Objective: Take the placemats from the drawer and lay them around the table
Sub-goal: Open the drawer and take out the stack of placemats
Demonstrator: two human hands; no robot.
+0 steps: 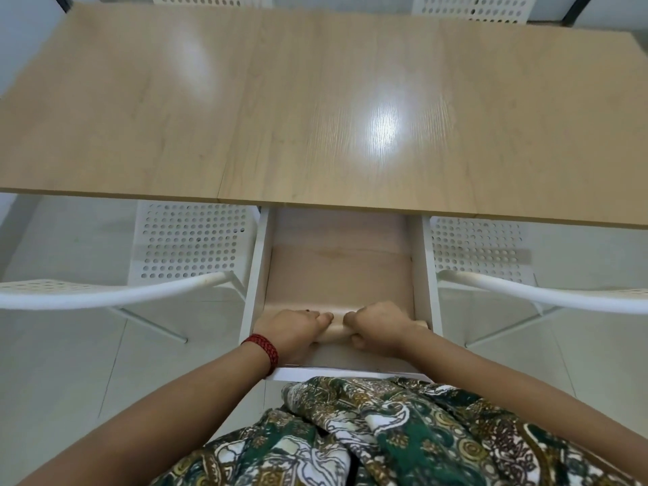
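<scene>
A white drawer (pixel 253 275) stands pulled out from under the near edge of the light wood table (pixel 315 110). Inside it lie pale tan placemats (pixel 338 275), flat against the drawer floor. Their near edge is curled up into a roll. My left hand (pixel 292 329), with a red braided band at the wrist, and my right hand (pixel 377 326) both grip that rolled near edge side by side. How many mats are stacked cannot be told.
Two white perforated chairs (pixel 191 240) (pixel 478 250) are tucked under the table on either side of the drawer, their curved backs near my arms. Two more white chairs (pixel 473 7) stand at the far side. The floor is pale tile.
</scene>
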